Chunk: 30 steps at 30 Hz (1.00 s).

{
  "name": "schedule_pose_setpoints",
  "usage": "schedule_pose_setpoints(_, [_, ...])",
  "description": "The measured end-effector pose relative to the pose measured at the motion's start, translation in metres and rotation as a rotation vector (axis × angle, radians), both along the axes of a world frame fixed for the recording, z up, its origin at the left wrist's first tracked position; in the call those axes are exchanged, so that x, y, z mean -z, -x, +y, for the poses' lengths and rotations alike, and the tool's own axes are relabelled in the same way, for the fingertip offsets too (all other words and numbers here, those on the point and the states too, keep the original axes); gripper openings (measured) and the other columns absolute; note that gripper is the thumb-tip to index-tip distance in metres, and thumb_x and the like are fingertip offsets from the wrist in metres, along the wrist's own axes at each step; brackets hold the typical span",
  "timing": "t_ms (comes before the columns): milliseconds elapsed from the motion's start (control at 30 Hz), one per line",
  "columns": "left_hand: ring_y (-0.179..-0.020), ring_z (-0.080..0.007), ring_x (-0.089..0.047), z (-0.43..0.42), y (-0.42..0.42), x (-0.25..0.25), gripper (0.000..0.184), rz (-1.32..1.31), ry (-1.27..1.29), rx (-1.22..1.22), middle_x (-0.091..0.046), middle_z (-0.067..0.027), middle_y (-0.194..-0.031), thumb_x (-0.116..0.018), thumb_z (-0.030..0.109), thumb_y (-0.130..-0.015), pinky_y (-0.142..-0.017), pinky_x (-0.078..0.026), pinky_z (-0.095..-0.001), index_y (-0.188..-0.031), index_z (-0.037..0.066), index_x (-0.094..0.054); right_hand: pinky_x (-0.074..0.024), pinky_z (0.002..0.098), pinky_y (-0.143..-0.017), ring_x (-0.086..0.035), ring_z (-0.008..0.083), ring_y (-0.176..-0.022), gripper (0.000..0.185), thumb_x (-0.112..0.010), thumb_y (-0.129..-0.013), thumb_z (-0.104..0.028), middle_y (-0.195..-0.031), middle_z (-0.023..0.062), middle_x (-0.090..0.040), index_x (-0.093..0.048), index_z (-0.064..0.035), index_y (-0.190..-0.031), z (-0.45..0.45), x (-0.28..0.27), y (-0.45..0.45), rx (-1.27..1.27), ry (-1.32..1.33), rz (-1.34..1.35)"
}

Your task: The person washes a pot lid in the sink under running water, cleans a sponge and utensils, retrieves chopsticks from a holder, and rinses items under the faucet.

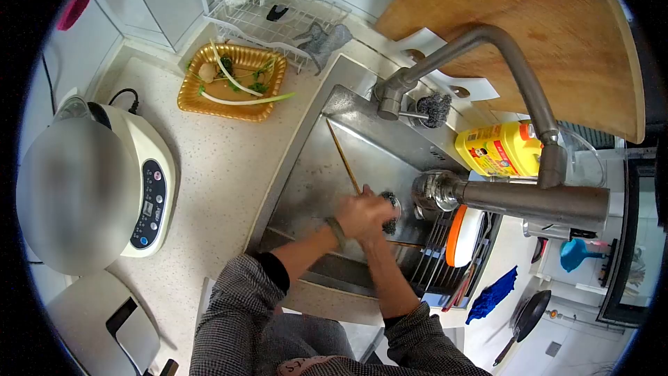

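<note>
Over the steel sink (306, 174), my left hand (353, 217) and my right hand (379, 210) are pressed together and overlap. The left fingers look curled; what they hold, if anything, is hidden. Motion blur smears the right fingers. A long brown stick (339, 149) slants across the basin, its lower end meeting my hands; whether it is held is unclear. Part of another thin stick (407, 244) shows beyond my right wrist. Dark wiry scouring material (391, 221) lies just right of my hands.
A grey faucet (515, 63) arches over the sink's right side, near a yellow bottle (497, 150). An orange-rimmed white dish (466, 237) rests on a black rack (431, 254). A gold tray (240, 113) with scallions and an appliance (154, 202) stand left.
</note>
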<state>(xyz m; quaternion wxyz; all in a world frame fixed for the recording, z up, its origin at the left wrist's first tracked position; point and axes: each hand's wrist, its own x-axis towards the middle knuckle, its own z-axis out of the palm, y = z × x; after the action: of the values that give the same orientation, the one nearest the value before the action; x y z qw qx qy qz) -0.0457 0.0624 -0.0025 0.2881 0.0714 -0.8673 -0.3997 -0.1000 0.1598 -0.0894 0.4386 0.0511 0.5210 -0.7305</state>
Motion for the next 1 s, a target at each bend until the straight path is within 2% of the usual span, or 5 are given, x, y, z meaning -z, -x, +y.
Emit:
schedule_pose_setpoints(167, [-0.045,-0.0282,-0.059,-0.013,0.0,-0.005,0.026,-0.313,-0.114,-0.303,-0.058,-0.0124,-0.055,-0.051,0.036,-0.086,-0.041,-0.046,-0.0397,-0.075,0.013,-0.055,-0.0486,0.0349,-0.078,-0.055,0.0224,-0.092,0.039,-0.043,-0.091,-0.036,-0.1,0.0072,-0.052,-0.046,-0.0035,-0.111,-0.026,-0.068,-0.025,0.115,-0.084,-0.081])
schedule_pose_setpoints(233, [-0.067,-0.0324,-0.063,0.022,-0.006,0.01,0.027,-0.104,0.114,-0.093,-0.061,-0.0223,-0.077,-0.051,0.034,-0.088,-0.049,-0.047,-0.0444,-0.085,0.009,-0.06,-0.0476,0.0335,-0.082,-0.054,0.0231,-0.099,0.041,-0.034,-0.094,-0.036,-0.105,0.0106,-0.055,-0.045,-0.0028,-0.116,-0.001,0.036,0.018,-0.452,0.965,-0.093])
schedule_pose_setpoints(333, [-0.067,-0.0342,-0.062,-0.024,0.016,0.035,0.028,-0.213,-0.249,-0.166,-0.059,-0.0242,-0.073,-0.05,0.033,-0.088,-0.051,-0.048,-0.0452,-0.085,0.007,-0.06,-0.0472,0.0344,-0.084,-0.054,0.0246,-0.102,0.039,-0.03,-0.095,-0.029,-0.109,0.0131,-0.053,-0.042,-0.0004,-0.119,-0.033,-0.061,-0.012,-0.014,-0.206,0.011])
schedule_pose_setpoints(567, [-0.068,-0.0316,-0.062,0.013,-0.005,0.0,0.021,-0.169,0.167,-0.14,-0.061,-0.02,-0.087,-0.05,0.028,-0.085,-0.061,-0.05,-0.0425,-0.098,0.016,-0.061,-0.0484,0.0337,-0.078,-0.056,0.022,-0.094,0.035,-0.038,-0.094,-0.03,-0.105,0.0106,-0.055,-0.046,-0.0017,-0.113,-0.01,-0.015,0.005,-0.085,0.234,-0.054])
schedule_pose_setpoints(1000, [-0.07,-0.0136,-0.056,-0.041,0.006,0.03,0.04,-0.254,-0.857,0.073,-0.061,-0.0084,-0.082,-0.051,0.04,-0.088,-0.062,-0.047,-0.0293,-0.089,0.0,-0.057,-0.0343,0.035,-0.098,-0.047,0.0219,-0.112,0.04,-0.045,-0.092,-0.029,-0.121,0.0093,-0.049,-0.042,-0.0034,-0.123,-0.012,-0.105,0.031,0.005,0.154,-0.121])
